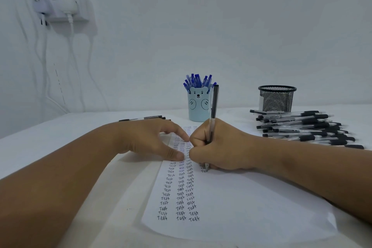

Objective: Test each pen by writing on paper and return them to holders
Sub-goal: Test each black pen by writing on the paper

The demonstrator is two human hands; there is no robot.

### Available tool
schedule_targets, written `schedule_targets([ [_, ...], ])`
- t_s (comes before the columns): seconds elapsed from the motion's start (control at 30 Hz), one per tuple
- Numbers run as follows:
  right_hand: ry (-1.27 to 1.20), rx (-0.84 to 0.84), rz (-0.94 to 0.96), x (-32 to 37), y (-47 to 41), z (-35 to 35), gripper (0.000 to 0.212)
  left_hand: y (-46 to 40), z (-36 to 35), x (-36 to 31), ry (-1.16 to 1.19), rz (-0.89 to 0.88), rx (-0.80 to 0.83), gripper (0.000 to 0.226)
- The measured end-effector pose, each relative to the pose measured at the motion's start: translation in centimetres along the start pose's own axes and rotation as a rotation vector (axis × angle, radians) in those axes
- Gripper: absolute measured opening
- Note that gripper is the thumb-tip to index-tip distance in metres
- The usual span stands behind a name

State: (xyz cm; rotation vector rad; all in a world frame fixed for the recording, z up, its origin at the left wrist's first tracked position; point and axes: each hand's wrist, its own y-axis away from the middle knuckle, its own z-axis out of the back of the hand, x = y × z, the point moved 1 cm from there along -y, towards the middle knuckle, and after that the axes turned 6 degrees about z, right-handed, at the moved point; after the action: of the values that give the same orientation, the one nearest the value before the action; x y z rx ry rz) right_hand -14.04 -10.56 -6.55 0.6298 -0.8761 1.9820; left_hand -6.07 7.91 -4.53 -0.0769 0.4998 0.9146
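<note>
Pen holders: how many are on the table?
2. The bear cup, full of blue pens, stands behind the paper; the mesh cup stands to its right, behind the pile of black pens.

Light-blue bear-face holder (198,104) of blue pens (198,81), black mesh holder (277,98), white paper (241,207)

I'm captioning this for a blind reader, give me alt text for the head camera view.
A right hand writes "Test" with a black pen on a paper sheet while the left hand presses it flat. Behind stand a bear holder of blue pens, a mesh holder and a black pen pile.
</note>
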Motion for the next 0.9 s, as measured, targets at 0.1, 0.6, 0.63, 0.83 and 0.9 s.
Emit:
schedule_targets([
  [0.1,-0.002,0.008,-0.001,0.0,-0.1,-0.1,0.041,0.0,0.0,0.0,0.004,0.002,-0.003,0.062],
  [0.6,-0.269,-0.375,-0.043,-0.5,-1.4,2.5,0.042,0.1,0.0,-0.3,-0.021,0.024,-0.021,0.047],
  [0.63,-0.278,-0.420,-0.039,-0.6,-1.5,3.0,0.037,0.2,0.0,-0.3,-0.018,0.023,-0.023,0.047],
  [0.83,0.286,-0.441,-0.050,-3.3,-1.1,4.6,0.018,-0.2,-0.2,-0.1,-0.002,0.006,-0.061,0.040],
  [0.9,0.451,-0.424,-0.025,-3.9,-1.4,5.0,0.017,-0.5,-0.3,0.1,0.011,0.008,-0.091,0.036],
])
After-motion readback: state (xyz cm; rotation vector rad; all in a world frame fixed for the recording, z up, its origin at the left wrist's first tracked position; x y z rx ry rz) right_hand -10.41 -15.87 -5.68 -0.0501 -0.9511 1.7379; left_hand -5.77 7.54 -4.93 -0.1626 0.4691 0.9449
